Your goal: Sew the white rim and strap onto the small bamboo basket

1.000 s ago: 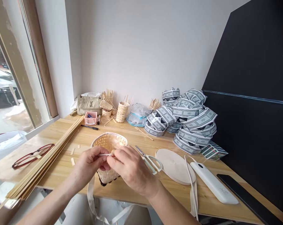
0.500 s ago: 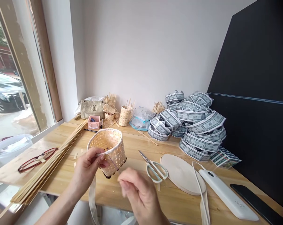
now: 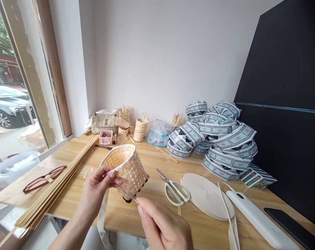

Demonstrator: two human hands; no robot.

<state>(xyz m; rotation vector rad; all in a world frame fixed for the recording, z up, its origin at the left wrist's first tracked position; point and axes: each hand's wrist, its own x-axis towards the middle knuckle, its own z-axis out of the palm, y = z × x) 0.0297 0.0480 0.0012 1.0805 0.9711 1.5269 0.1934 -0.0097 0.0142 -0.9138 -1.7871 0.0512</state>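
Head view: the left hand grips the rim of a small woven bamboo basket, near the front edge of the desk. The right hand pinches a thin strand just below the basket. The rim seems to be getting tied, so the strand needs a pull

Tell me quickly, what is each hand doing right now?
Left hand: closed, gripping the woven bamboo basket by its rim.
Right hand: pinched closed on a thin strand leading to the basket.
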